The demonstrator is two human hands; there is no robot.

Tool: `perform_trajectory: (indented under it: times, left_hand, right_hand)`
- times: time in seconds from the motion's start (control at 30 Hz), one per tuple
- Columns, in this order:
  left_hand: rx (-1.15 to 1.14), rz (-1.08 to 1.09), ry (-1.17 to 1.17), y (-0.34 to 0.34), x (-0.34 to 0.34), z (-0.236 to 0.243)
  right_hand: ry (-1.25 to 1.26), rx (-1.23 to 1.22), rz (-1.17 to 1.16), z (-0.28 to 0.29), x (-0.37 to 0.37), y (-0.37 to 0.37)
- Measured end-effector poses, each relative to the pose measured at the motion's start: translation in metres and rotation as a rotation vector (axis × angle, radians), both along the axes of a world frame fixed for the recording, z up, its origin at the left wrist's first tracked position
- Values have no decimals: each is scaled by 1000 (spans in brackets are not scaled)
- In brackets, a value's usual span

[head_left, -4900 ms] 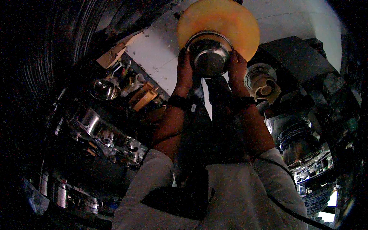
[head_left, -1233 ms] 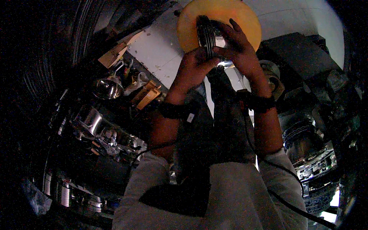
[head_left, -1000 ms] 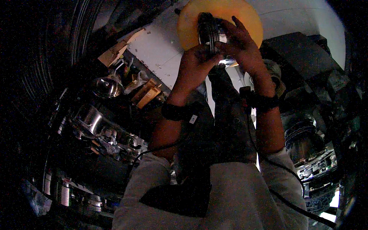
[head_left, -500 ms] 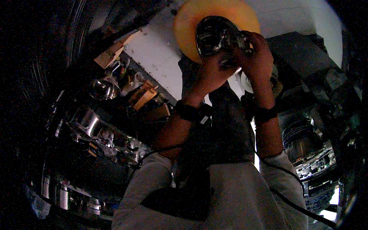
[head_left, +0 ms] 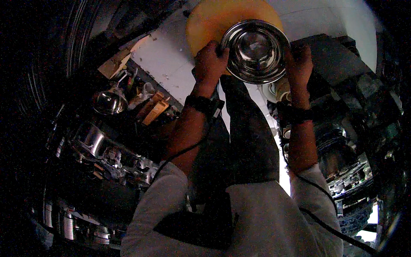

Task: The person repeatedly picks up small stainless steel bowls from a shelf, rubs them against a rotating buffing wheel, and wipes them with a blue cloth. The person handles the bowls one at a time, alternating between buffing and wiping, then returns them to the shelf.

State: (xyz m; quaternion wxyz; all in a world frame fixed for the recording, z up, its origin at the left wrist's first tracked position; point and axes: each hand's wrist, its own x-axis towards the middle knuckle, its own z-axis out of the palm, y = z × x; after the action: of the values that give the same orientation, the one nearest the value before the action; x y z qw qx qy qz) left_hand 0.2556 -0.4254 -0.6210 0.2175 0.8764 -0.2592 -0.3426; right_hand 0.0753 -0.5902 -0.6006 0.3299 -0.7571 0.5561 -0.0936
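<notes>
To your left sits a rounded shiny metal vessel (head_left: 110,102), with a brown carton (head_left: 155,109) just right of it. Your left hand (head_left: 210,62) curls closed on the left rim of the steel bowl (head_left: 256,50), far and centre, partly over the orange disc (head_left: 205,25) (whether they touch, I can't tell). Your right hand (head_left: 299,64) seems closed on the right rim, fingertips in shadow. This looks like a two-handed holding step, calling for an even grip.

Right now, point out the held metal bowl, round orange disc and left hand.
Metal bowl (head_left: 255,48), head view: inside bottom.
Round orange disc (head_left: 209,22), head view: bare upper-left part.
Left hand (head_left: 209,63), head view: back of the hand.
</notes>
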Motion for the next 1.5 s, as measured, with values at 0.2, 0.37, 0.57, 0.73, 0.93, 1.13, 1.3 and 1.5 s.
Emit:
perform_trajectory:
  times: [0.2,0.37,0.57,0.73,0.93,1.13,1.3,1.5]
  left_hand:
    - [103,-171,-144,8,22,20]
    - [199,-231,-84,20,28,20]
    - [109,-115,-68,26,20,17]
    - [152,-78,-108,30,18,15]
    - [159,-74,-113,33,16,27]
    - [70,-40,-87,44,14,26]
    - [135,-55,-52,41,15,28]
    - [240,-124,-83,45,15,31]
  right_hand:
    - [71,52,54,-4,16,12]
    - [394,89,233,6,17,7]
    - [538,125,322,10,9,12]
    - [556,155,335,12,11,13]
    - [519,197,269,22,16,17]
    - [445,146,387,31,15,16]
    - [431,121,388,30,33,12]
    - [424,117,391,17,19,19]
